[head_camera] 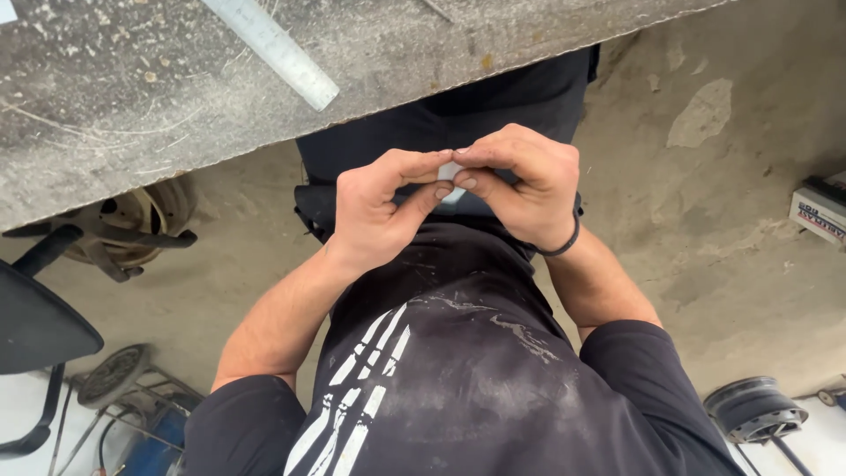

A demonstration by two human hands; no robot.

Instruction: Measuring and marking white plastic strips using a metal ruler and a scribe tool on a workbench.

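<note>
Fingertips (443,188) of both hands pinching one small white piece (451,171) between them at belly height, left hand (374,216) curled, thumb up, right hand (520,181) bent over it, one black wristband (564,245), one grey bar (273,48) on one dusty bench (106,97), one box (820,210) on floor.

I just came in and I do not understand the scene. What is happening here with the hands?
A person in a dark shirt stands at a dusty grey table and looks down. The left hand and right hand meet in front of the body and pinch a small white piece between the fingers. What the piece is cannot be told. A grey metal bar lies on the table, untouched. A dark wheel rim lies on the concrete floor.
</note>
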